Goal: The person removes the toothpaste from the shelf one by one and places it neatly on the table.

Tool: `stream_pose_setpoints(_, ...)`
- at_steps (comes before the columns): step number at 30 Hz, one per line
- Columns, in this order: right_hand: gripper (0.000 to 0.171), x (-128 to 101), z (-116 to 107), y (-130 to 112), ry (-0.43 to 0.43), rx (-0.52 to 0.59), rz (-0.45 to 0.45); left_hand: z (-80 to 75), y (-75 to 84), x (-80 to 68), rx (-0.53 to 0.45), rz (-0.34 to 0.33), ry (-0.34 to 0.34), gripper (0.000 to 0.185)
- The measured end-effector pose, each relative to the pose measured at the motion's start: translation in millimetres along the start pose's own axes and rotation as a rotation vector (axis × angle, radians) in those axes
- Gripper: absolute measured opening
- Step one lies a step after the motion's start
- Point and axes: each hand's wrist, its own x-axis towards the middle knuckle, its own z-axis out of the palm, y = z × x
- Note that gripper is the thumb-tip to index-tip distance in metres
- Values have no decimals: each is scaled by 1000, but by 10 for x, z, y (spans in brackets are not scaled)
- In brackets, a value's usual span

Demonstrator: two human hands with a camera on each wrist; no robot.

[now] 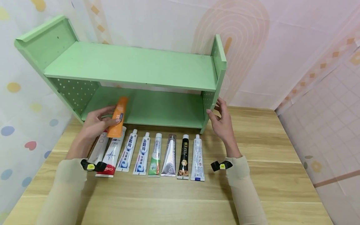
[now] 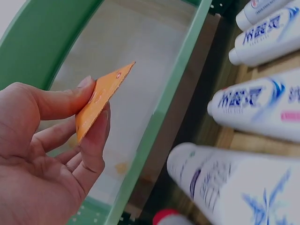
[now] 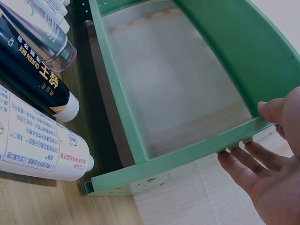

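Between thumb and fingers my left hand (image 1: 97, 122) pinches an orange tube (image 1: 118, 117), held in front of the lower level of a green two-level shelf (image 1: 135, 64). The left wrist view shows the tube's flat crimped end (image 2: 105, 101) edge-on, thumb on one side and fingers on the other. My right hand (image 1: 221, 120) grips the right side panel (image 1: 221, 67) of the shelf, thumb on the front edge. In the right wrist view its fingertips (image 3: 226, 157) curl against the panel's outer face.
Several toothpaste tubes lie in a row before the shelf, including a red-and-white one (image 1: 111, 156), a silver one (image 1: 169, 157), a black one (image 1: 184, 157) and a white one (image 1: 198, 159) at the right end. Patterned cloth (image 1: 174, 25) hangs behind the wooden table (image 1: 253, 140).
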Motion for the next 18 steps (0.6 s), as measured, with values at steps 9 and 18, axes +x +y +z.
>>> stream_pose_setpoints(9, 59, -2, 10, -45, -10, 16, -19, -271, -192, -223, 50, -13, 29, 71)
stream_pose_setpoints(18, 58, -17, 0, -43, 8, 0, 8, -484, -362, -393, 99, -30, 36, 69)
